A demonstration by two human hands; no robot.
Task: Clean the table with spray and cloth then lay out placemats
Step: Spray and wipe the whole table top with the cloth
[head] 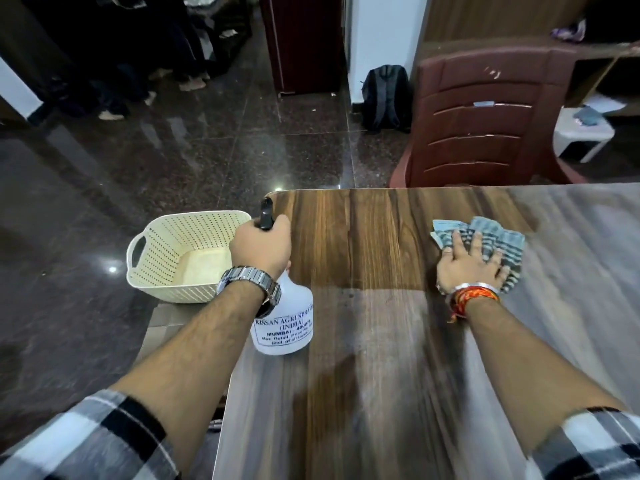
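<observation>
A wooden table (363, 254) fills the lower right, with a dusty grey film across its near and right parts and a darker strip at the far left. My left hand (261, 245) grips the black trigger head of a white spray bottle (285, 323) at the table's left edge. My right hand (469, 263) lies flat, fingers spread, pressing a blue-grey checked cloth (498, 237) onto the table's far middle. No placemats are in view.
A cream perforated basket (162, 258) with nothing visible in it sits on a low surface left of the table. A maroon plastic chair (485, 119) stands at the far edge. A dark backpack (386, 98) leans on the wall; a white stool (581, 133) is far right.
</observation>
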